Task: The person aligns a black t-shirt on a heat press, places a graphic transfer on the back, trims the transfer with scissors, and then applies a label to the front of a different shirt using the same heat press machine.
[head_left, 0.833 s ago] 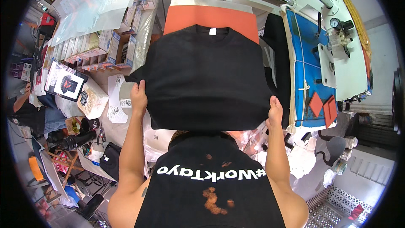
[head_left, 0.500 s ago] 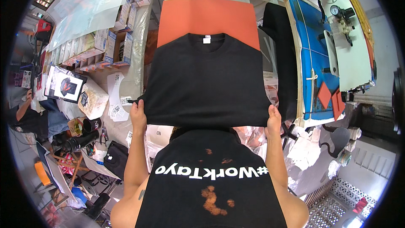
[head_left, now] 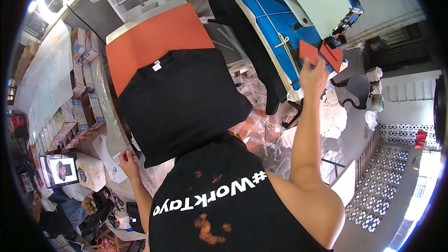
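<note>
A black T-shirt [head_left: 182, 102] lies on the orange board [head_left: 158, 35], its neckline with a white tag toward the far side and its lower part hanging over the near edge. My left hand [head_left: 129, 162] is beside the shirt's near left corner, fingers loosely bent and apart, with nothing visible in them. My right arm stretches to the right, where my right hand [head_left: 314, 75] has its thumb and fingers at the near edge of a flat orange square [head_left: 308, 50]. That square rests on the blue surface beside a second orange piece [head_left: 331, 56]; the exact grip is partly hidden.
A black padded arm [head_left: 247, 46] stands between the board and the blue-topped machine [head_left: 266, 9]. Boxes [head_left: 81, 84] fill the left side, near a tablet [head_left: 59, 170]. Clear plastic and paper scraps [head_left: 261, 135] lie below. A dark chair [head_left: 358, 88] stands at right.
Both hands have let go of the shirt's lower corners. My right hand has moved out to the orange square, and the view has turned right. The shirt still lies on the board.
</note>
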### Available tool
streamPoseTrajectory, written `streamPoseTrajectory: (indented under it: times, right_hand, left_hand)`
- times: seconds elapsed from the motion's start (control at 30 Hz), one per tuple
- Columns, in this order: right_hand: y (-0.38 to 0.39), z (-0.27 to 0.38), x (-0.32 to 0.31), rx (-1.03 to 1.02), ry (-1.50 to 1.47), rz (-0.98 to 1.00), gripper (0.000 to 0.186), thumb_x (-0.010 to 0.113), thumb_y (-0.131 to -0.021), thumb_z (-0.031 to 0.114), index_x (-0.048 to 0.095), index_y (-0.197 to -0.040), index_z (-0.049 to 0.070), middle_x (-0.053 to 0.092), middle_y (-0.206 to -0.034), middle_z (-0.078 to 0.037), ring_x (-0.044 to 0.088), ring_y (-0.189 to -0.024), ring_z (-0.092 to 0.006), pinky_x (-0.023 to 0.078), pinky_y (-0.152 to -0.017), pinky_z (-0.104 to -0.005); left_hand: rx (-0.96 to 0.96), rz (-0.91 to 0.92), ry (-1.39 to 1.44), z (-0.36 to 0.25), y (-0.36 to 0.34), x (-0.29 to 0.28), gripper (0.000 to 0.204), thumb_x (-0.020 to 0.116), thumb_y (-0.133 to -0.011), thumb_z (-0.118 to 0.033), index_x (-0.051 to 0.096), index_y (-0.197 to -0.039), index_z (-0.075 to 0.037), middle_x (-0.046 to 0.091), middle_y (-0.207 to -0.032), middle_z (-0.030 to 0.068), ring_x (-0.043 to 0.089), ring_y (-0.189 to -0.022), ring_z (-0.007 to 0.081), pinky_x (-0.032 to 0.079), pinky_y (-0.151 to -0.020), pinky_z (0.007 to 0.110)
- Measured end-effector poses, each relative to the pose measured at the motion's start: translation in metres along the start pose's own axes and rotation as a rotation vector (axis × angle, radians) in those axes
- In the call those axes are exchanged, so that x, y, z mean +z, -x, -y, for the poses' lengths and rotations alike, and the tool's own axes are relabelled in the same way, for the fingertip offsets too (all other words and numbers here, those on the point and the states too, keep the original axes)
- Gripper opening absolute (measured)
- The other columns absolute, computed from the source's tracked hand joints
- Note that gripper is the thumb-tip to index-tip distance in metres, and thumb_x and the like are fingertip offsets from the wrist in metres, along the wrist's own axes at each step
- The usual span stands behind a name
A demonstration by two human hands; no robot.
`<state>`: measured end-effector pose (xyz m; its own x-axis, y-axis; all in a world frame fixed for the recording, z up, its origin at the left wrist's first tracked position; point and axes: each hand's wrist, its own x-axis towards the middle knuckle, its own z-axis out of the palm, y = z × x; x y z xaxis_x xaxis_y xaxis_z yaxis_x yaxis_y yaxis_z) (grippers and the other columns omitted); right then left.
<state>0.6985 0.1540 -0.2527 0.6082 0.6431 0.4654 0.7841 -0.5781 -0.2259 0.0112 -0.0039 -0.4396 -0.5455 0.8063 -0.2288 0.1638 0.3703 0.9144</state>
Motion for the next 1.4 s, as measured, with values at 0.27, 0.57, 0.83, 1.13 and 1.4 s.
streamPoseTrajectory:
  times: [0.27,0.57,0.83,1.13,1.4]
  right_hand:
    - [-0.019,0.008,-0.033,0.036,-0.606,-0.063,0.045,0.077,-0.082,0.012,0.058,-0.121,0.002,0.066,-0.108,-0.016,0.065,-0.096,-0.0232,0.052,-0.084,-0.0327]
    - [0.196,0.227,-0.081,-0.089,-1.284,1.302,0.024,0.076,-0.082,0.014,0.064,-0.100,0.003,0.064,-0.091,-0.004,0.061,-0.085,-0.0115,0.050,-0.076,-0.0284]
    - [0.163,0.318,0.076,-0.814,-0.787,0.474,0.017,0.071,-0.084,0.022,0.067,-0.094,0.009,0.060,-0.103,-0.007,0.053,-0.106,-0.0304,0.040,-0.090,-0.0459]
    - [0.148,0.345,0.090,-1.129,-0.540,0.598,0.033,0.076,-0.080,0.025,0.068,-0.106,0.007,0.063,-0.107,-0.009,0.055,-0.110,-0.0289,0.039,-0.094,-0.0479]
    - [0.130,0.354,0.075,-1.176,-0.635,0.719,0.013,0.072,-0.079,0.013,0.071,-0.091,0.008,0.066,-0.095,-0.007,0.060,-0.099,-0.0275,0.043,-0.087,-0.0442]
  left_hand:
    - [0.339,-0.125,-0.308,-0.068,-0.010,0.028,0.023,0.064,-0.093,-0.013,0.064,-0.108,0.003,0.067,-0.098,0.0115,0.064,-0.089,0.0206,0.051,-0.081,0.031]
    - [0.659,0.535,-0.191,-0.239,0.047,0.120,0.027,0.070,-0.084,-0.010,0.064,-0.109,0.000,0.067,-0.105,0.0181,0.066,-0.096,0.0330,0.052,-0.085,0.037]
    - [0.461,0.381,-0.341,-0.233,0.003,0.087,0.018,0.065,-0.086,-0.004,0.065,-0.104,0.000,0.068,-0.095,0.0193,0.067,-0.089,0.0357,0.052,-0.077,0.038]
    - [0.773,0.048,-0.261,-0.224,-0.094,0.117,0.015,0.061,-0.088,-0.002,0.067,-0.102,-0.001,0.064,-0.094,0.0162,0.064,-0.087,0.0365,0.051,-0.075,0.040]
    - [0.741,0.476,-0.278,-0.235,-0.196,0.216,0.022,0.064,-0.087,-0.005,0.070,-0.109,-0.004,0.068,-0.104,0.0147,0.066,-0.092,0.0338,0.052,-0.082,0.039]
